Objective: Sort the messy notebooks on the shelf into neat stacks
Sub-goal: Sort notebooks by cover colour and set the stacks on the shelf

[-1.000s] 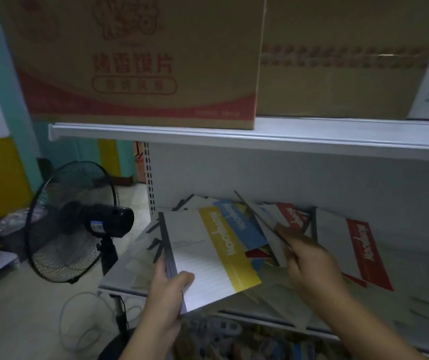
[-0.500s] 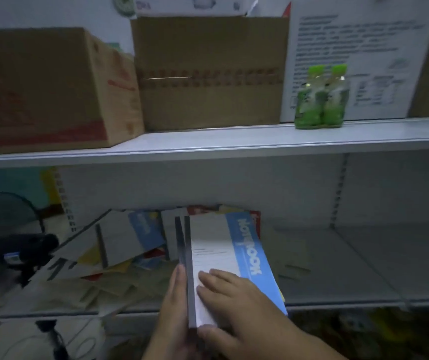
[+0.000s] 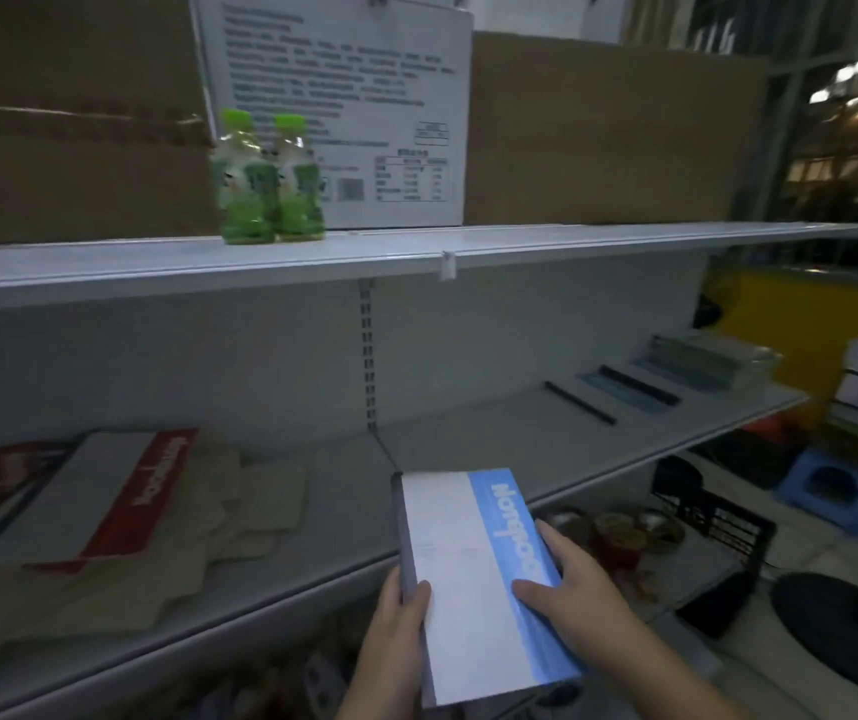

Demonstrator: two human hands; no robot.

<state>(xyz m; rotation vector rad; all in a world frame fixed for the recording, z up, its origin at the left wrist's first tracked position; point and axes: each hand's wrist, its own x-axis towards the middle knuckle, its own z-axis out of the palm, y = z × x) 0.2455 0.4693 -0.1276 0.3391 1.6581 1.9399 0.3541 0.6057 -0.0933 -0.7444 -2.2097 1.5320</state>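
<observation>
A bundle of notebooks (image 3: 460,579), white cover with a blue band on top, is held in front of the shelf's (image 3: 468,449) front edge. My left hand (image 3: 396,636) grips its left spine side, thumb on the cover. My right hand (image 3: 572,589) holds its right edge, fingers over the blue band. On the shelf at left lies a red-banded notebook (image 3: 99,496) atop a messy pile of brown-backed notebooks (image 3: 240,511). Neat blue notebook stacks (image 3: 640,387) sit at the shelf's far right.
The upper shelf (image 3: 416,252) carries cardboard boxes (image 3: 603,132), a white box (image 3: 344,106) and two green bottles (image 3: 266,184). Below right are a black crate (image 3: 718,532), a blue stool (image 3: 832,491) and a fan base (image 3: 842,626). Jars (image 3: 619,532) stand on the lower shelf.
The view has swung right along the shelf. My right hand shifted from the cover's top to the bundle's right edge. The messy pile now lies to the left.
</observation>
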